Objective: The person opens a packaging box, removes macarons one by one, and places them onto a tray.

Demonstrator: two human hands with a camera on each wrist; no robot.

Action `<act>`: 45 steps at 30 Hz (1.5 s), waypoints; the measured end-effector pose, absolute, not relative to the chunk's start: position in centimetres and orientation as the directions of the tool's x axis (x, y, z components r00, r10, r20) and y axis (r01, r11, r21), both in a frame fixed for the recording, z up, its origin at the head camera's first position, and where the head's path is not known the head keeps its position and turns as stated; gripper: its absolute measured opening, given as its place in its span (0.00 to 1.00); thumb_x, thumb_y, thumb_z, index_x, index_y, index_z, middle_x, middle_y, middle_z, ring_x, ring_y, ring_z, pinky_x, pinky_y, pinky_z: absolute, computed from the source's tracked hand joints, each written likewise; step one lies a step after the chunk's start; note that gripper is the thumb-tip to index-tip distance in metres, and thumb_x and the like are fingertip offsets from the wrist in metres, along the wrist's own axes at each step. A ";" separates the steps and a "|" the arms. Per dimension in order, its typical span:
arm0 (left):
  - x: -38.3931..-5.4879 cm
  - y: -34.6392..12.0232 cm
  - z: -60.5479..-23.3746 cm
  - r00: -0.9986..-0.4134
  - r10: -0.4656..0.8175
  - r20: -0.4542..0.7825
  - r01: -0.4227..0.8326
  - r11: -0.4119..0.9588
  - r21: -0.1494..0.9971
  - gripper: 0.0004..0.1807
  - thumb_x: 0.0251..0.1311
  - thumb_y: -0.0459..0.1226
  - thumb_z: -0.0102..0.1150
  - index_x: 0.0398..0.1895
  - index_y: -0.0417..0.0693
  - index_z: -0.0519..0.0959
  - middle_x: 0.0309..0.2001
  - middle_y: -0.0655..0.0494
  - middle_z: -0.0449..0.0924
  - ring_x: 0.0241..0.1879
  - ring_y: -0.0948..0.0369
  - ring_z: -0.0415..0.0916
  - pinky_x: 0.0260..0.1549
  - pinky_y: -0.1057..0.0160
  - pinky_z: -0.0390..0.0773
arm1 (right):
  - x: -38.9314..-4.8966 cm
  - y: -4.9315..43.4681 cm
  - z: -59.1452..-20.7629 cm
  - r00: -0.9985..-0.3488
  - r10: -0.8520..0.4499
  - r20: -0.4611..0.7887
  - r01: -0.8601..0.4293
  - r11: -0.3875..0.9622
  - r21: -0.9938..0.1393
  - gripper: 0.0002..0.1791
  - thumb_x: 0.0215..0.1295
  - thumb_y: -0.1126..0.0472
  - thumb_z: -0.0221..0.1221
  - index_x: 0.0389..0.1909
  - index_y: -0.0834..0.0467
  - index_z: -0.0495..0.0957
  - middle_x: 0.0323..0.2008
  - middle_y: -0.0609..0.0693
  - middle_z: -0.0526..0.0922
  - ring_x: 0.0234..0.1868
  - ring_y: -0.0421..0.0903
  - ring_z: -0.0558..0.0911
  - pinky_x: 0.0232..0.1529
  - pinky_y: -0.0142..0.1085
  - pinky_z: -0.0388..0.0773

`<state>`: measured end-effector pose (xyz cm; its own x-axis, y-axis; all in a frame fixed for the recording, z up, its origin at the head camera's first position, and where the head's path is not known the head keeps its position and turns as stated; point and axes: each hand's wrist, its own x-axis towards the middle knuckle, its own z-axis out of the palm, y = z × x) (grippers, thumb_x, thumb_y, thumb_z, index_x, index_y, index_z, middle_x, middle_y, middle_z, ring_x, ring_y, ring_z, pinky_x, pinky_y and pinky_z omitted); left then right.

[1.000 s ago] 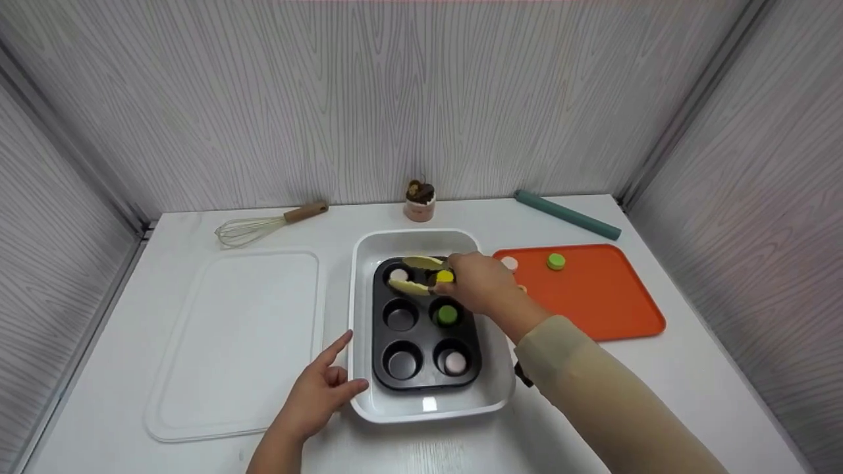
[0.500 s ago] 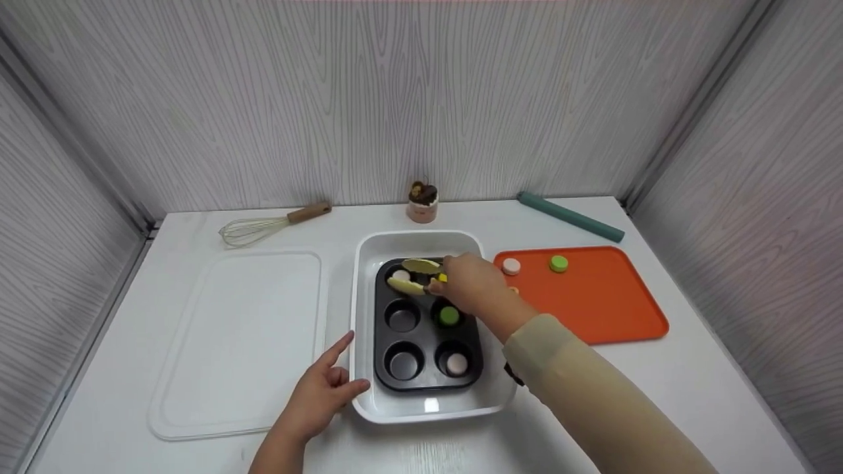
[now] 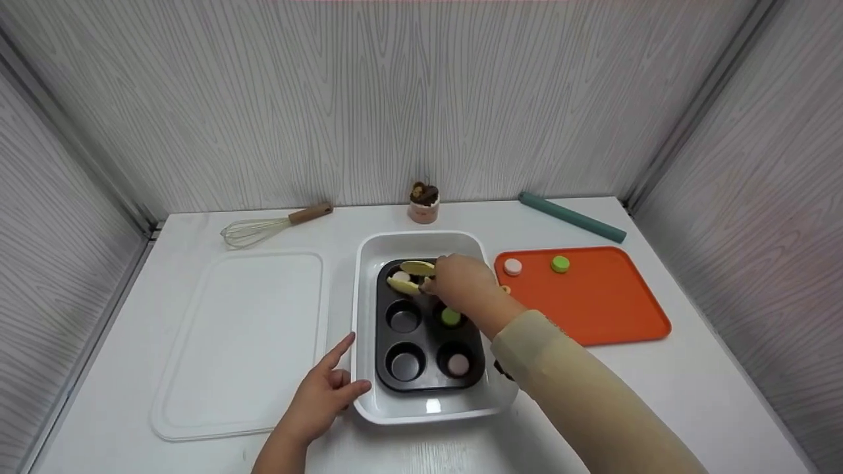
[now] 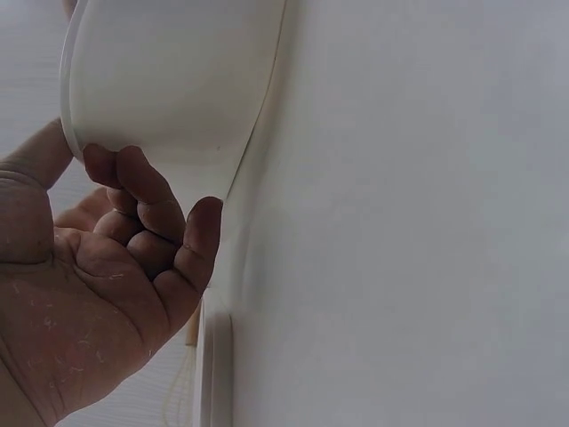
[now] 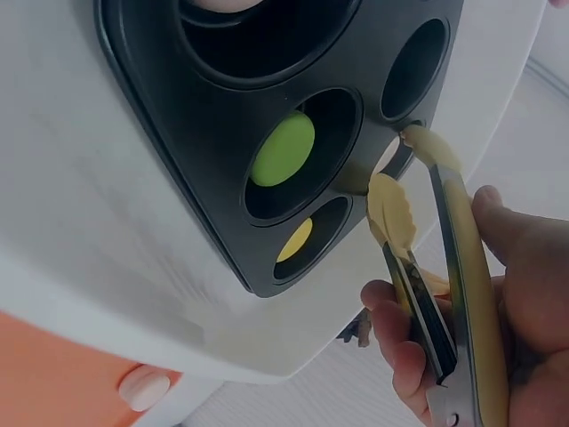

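My right hand (image 3: 464, 286) grips a pair of tongs (image 5: 471, 294) with yellow tips. The tips stand apart at the far-left cup of the black muffin tin (image 3: 423, 359), around a pale pink disc (image 3: 400, 277) in that cup. In the right column sit a green disc (image 3: 451, 316) and another pale pink disc (image 3: 458, 364); a yellow disc (image 5: 296, 240) shows in the right wrist view but is hidden by my hand in the head view. My left hand (image 3: 319, 398) holds the near-left rim of the white basin (image 3: 428, 417) around the tin, thumb over the edge, fingers curled at the outer wall.
At right lies an orange tray (image 3: 593, 303) with a pink disc (image 3: 512, 266) and a green disc (image 3: 560, 264). A white lid (image 3: 244, 349) lies left. Along the back are a whisk (image 3: 276, 225), a small cupcake-like cup (image 3: 423, 205) and a green rolling pin (image 3: 573, 217).
My right hand has shifted slightly left with the tongs, and it now covers the yellow disc in the head view. The left hand stays at the rim.
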<state>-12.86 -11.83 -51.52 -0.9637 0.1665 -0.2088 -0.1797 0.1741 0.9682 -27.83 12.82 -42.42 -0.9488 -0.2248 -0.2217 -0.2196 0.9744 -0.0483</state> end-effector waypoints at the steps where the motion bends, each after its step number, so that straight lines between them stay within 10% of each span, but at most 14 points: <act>1: -12.9 -11.8 -51.5 -0.963 0.169 -0.208 -0.179 0.172 0.969 0.50 0.63 0.31 0.73 0.85 0.47 0.57 0.21 0.57 0.69 0.20 0.65 0.61 0.22 0.69 0.67 | -28.0 13.1 -42.4 -0.946 -0.226 -0.235 -0.217 0.974 -0.061 0.24 0.76 0.39 0.61 0.42 0.58 0.82 0.34 0.52 0.82 0.35 0.52 0.81 0.38 0.45 0.80; 19: -13.0 -11.9 -51.7 -0.956 0.184 -0.229 -0.201 0.159 0.967 0.51 0.64 0.30 0.73 0.86 0.48 0.55 0.22 0.56 0.71 0.21 0.64 0.62 0.22 0.68 0.68 | -28.7 13.5 -42.0 -0.934 -0.200 -0.295 -0.194 0.980 -0.047 0.27 0.75 0.36 0.60 0.50 0.58 0.81 0.37 0.52 0.82 0.37 0.52 0.81 0.39 0.45 0.80; 45: -13.0 -11.8 -51.5 -0.955 0.190 -0.226 -0.192 0.182 0.964 0.51 0.65 0.31 0.72 0.86 0.48 0.54 0.22 0.56 0.72 0.21 0.64 0.61 0.21 0.68 0.66 | -28.0 11.6 -42.2 -0.947 -0.219 -0.235 -0.236 0.970 0.048 0.22 0.78 0.42 0.59 0.37 0.56 0.86 0.32 0.50 0.82 0.33 0.50 0.80 0.36 0.43 0.81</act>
